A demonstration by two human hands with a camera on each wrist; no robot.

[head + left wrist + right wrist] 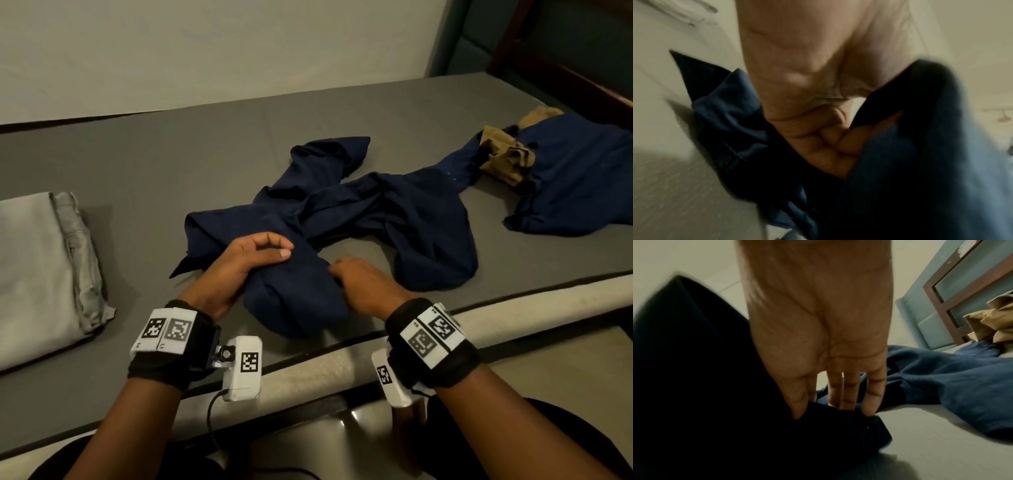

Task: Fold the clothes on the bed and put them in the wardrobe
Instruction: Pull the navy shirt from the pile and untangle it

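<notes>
Head view: I see the navy garment (329,219) crumpled on the grey bed (171,164), its near end bunched at the mattress edge between both hands. My left hand (239,267) has curled fingers, thumb and forefinger nearly meeting above the cloth, the palm against the bunch. My right hand (363,284) lies on the bunch's right side, fingertips tucked into the fabric. A folded grey garment (44,267) sits far left; a second navy piece (575,181) with a tan garment (510,157) on it lies far right.

Left wrist view: blurred. Left hand (818,129) fingers curl inward, navy garment (920,162) lying against the palm; I cannot tell whether cloth is actually gripped.

Right wrist view: right hand (818,337) fingers extend nearly straight, tips pressed onto a dark fold of the navy garment (951,386), thumb alongside.
</notes>
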